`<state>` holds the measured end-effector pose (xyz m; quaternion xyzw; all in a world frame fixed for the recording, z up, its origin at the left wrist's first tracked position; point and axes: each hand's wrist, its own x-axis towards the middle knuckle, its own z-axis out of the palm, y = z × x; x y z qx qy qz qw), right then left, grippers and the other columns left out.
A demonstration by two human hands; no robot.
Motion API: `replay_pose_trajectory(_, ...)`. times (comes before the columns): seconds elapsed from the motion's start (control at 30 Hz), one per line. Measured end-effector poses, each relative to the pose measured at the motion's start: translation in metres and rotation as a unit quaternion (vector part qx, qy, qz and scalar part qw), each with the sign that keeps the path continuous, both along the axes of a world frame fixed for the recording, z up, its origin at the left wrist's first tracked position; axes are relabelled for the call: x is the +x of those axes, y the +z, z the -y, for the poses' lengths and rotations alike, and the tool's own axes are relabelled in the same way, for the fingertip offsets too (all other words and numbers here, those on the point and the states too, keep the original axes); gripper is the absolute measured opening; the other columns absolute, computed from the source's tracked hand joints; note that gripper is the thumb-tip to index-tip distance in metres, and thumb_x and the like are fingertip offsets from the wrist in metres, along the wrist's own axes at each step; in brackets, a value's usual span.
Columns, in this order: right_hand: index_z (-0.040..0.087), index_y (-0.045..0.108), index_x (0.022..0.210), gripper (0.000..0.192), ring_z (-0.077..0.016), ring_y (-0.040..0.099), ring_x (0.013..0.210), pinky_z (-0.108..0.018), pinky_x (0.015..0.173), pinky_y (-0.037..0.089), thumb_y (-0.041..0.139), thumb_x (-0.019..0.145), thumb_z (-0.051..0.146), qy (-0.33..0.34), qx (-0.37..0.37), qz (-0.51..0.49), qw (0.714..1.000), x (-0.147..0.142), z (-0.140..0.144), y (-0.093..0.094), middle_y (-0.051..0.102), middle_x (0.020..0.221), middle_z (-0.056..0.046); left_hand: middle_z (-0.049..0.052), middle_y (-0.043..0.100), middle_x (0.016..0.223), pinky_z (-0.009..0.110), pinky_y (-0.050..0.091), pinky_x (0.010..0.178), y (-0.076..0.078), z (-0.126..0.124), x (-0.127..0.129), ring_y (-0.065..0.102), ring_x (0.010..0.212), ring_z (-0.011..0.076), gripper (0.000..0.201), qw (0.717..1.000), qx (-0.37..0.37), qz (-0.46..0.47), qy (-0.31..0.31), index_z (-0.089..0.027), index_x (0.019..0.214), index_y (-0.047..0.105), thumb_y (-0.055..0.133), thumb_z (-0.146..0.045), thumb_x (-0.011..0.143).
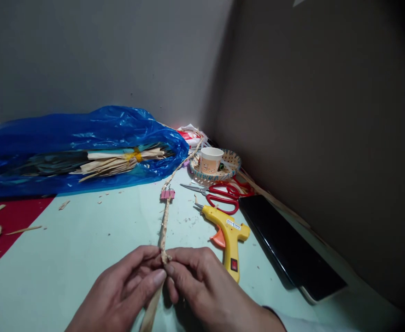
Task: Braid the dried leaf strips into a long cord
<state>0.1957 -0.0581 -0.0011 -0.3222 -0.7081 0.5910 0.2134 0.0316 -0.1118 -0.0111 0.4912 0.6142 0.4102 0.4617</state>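
A thin braid of pale dried-leaf strips (164, 226) runs from a pink binder clip (167, 195) down toward me. At its near end my left hand (129, 286) pinches the braid from the left, thumb and fingers together. Opposite it, my right hand (202, 281) grips the same end between thumb and forefinger. Below the fingers a loose flat strip (150, 311) hangs toward the bottom edge. Past the clip, the braid carries on to the back of the table. The fingertips partly hide the point where the strip joins the braid.
Right of the hands lie a yellow glue gun (228, 230), red-handled scissors (219, 196) and a black phone-like slab (288, 244). Behind them, a woven basket (235, 161) holds a paper cup (210, 160). At back left, a blue plastic bag (67, 129) holds bundled strips (115, 162).
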Motion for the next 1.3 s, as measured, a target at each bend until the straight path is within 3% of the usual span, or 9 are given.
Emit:
replay_pose_trajectory(0.13,0.016,0.053,0.076,0.033,-0.0102,0.048,0.064,-0.021,0.064,0.038,0.035,0.1,0.031,0.028,0.003,-0.042,0.999,0.001,-0.001,0.002,0.051,0.068,0.001,0.001,0.069,0.079,0.029,0.053,0.072,0.001,-0.009,0.004,0.063,0.073,0.0171,0.022,0.97,-0.082,0.214,-0.073,-0.021,0.093,0.062,0.067,-0.038,0.081)
replay_pose_trajectory(0.3,0.017,0.052,0.079,0.029,-0.0102,0.047,0.065,-0.021,0.065,0.038,0.035,0.1,0.028,0.036,0.034,-0.025,0.998,0.001,-0.001,0.0,0.05,0.068,0.002,-0.002,0.063,0.066,0.015,0.035,0.042,-0.001,-0.008,0.011,0.044,0.043,0.0038,0.032,0.945,-0.126,0.302,-0.018,-0.019,0.088,0.056,0.076,-0.039,0.073)
replay_pose_trajectory(0.4,0.017,0.053,0.079,0.028,-0.01,0.045,0.063,-0.021,0.062,0.036,0.036,0.099,0.027,0.037,0.051,-0.004,0.998,0.002,-0.002,0.001,0.048,0.067,0.002,-0.005,0.059,0.062,0.012,0.016,0.035,0.001,-0.009,0.011,0.021,0.036,-0.0034,0.039,0.941,-0.145,0.306,-0.005,-0.018,0.085,0.053,0.079,-0.042,0.069)
replay_pose_trajectory(0.53,0.017,0.054,0.1,0.021,-0.0114,0.046,0.062,-0.022,0.06,0.036,0.036,0.099,0.028,0.026,0.06,0.016,0.998,0.003,-0.001,0.0,0.05,0.068,0.002,-0.006,0.056,0.056,0.014,0.012,0.035,0.007,-0.009,0.012,0.017,0.035,-0.0037,0.042,0.939,-0.148,0.311,0.004,-0.018,0.086,0.052,0.079,-0.045,0.069)
replay_pose_trajectory(0.67,0.017,0.04,0.123,0.027,-0.0136,0.049,0.064,-0.024,0.064,0.039,0.034,0.099,0.028,0.009,0.047,0.039,0.998,0.006,0.001,-0.001,0.053,0.067,0.002,-0.009,0.05,0.05,0.014,0.009,0.035,0.01,-0.007,0.015,0.012,0.036,-0.0044,0.042,0.926,-0.175,0.332,0.028,-0.016,0.076,0.055,0.083,-0.045,0.063)
replay_pose_trajectory(0.9,0.02,0.045,0.117,0.025,-0.0176,0.053,0.073,-0.027,0.064,0.039,0.037,0.097,0.032,-0.006,0.049,0.135,0.99,0.008,0.004,0.009,0.057,0.081,-0.004,-0.011,0.043,0.045,0.014,0.008,0.038,0.006,-0.005,0.019,0.019,0.036,-0.0013,0.035,0.963,-0.155,0.208,0.077,-0.017,0.072,0.058,0.077,-0.046,0.068)
replay_pose_trajectory(1.1,0.023,0.047,0.111,0.021,-0.0215,0.054,0.079,-0.031,0.068,0.038,0.04,0.092,0.027,0.003,0.087,0.253,0.964,0.01,0.004,0.022,0.055,0.084,-0.006,-0.007,0.048,0.053,0.013,0.034,0.043,0.012,0.0,0.03,0.042,0.05,0.0073,0.025,0.963,-0.097,0.184,0.17,-0.018,0.07,0.063,0.08,-0.034,0.062)
replay_pose_trajectory(1.2,0.021,0.049,0.093,0.009,-0.0174,0.048,0.067,-0.028,0.061,0.035,0.04,0.09,0.024,0.012,0.121,0.284,0.951,0.011,0.004,0.027,0.051,0.076,-0.004,-0.008,0.047,0.051,0.012,0.028,0.04,0.013,-0.001,0.032,0.037,0.046,0.0063,0.024,0.966,-0.092,0.172,0.172,-0.019,0.067,0.061,0.081,-0.032,0.061)
replay_pose_trajectory(1.3,0.021,0.046,0.084,0.014,-0.0158,0.045,0.063,-0.027,0.058,0.033,0.037,0.092,0.027,0.019,0.132,0.303,0.944,0.012,0.004,0.026,0.047,0.073,-0.002,-0.011,0.04,0.045,0.013,0.017,0.037,0.009,-0.002,0.029,0.026,0.041,0.0048,0.024,0.971,-0.094,0.163,0.148,-0.019,0.067,0.06,0.08,-0.032,0.063)
